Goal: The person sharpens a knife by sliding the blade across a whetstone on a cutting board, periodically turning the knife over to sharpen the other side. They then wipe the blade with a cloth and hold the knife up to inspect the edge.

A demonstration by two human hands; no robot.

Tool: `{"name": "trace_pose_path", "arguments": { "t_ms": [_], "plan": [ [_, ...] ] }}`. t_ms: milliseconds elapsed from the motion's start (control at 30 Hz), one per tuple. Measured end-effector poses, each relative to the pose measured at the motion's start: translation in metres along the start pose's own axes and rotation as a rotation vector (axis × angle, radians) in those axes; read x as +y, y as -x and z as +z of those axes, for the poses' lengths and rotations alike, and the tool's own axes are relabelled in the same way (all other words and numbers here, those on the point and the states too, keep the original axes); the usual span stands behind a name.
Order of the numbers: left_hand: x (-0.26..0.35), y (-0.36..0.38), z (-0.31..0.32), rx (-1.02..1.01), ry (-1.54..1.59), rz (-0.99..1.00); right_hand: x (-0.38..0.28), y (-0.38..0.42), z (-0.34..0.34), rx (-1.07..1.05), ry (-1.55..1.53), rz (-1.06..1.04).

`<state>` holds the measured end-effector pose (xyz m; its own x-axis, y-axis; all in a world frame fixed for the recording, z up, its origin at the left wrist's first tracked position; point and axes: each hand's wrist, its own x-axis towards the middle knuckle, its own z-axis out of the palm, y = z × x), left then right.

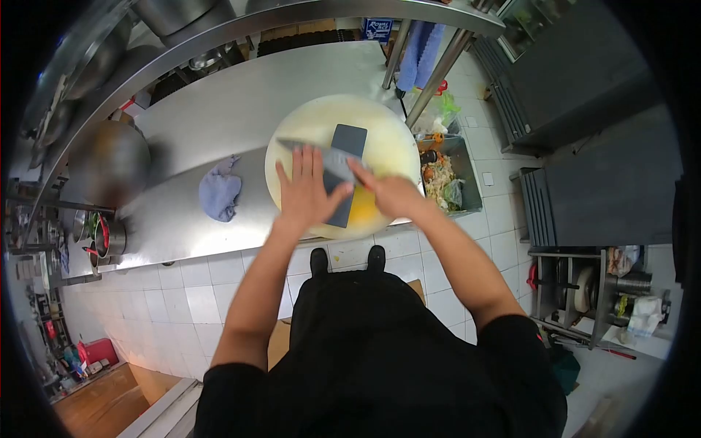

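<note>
A dark grey whetstone point(351, 137) lies lengthwise on a round, pale yellowish chopping board point(307, 117). Across the stone rests a broad kitchen knife point(336, 158), its tip pointing left. My right hand point(398, 196) is closed around the knife's reddish handle. Fingers stretched and thumb apart, my left hand point(304, 191) presses flat on the blade from the near side. It covers part of the blade and of the stone. The underside of the blade and its exact contact with the stone are hidden.
A crumpled blue cloth point(220, 190) lies left of the board on the steel counter point(292, 66). At the right stands a grey bin point(475, 175) holding food scraps. A metal shelf rail point(314, 12) and posts frame the far side; steel pots point(112, 237) stand at far left.
</note>
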<state>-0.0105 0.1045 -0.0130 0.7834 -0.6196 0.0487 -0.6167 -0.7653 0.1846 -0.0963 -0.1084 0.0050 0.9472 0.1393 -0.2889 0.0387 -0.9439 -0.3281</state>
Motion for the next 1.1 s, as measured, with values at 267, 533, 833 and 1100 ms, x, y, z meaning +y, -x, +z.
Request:
{"name": "trace_pose_path", "arguments": {
  "t_ms": [267, 533, 833, 1100],
  "plan": [
    [0.010, 0.047, 0.000, 0.034, 0.007, 0.048, -0.002, 0.028, 0.026, 0.038, -0.002, -0.066],
    [0.000, -0.027, 0.005, 0.012, 0.073, 0.017, 0.017, -0.014, -0.015, -0.026, -0.028, 0.023],
    [0.024, 0.073, -0.005, -0.024, 0.024, 0.107, -0.011, 0.061, 0.009, -0.212, -0.065, 0.039],
    [0.018, -0.056, -0.006, -0.097, 0.030, 0.019, 0.021, -0.005, -0.026, -0.001, -0.039, 0.116]
  ]
}}
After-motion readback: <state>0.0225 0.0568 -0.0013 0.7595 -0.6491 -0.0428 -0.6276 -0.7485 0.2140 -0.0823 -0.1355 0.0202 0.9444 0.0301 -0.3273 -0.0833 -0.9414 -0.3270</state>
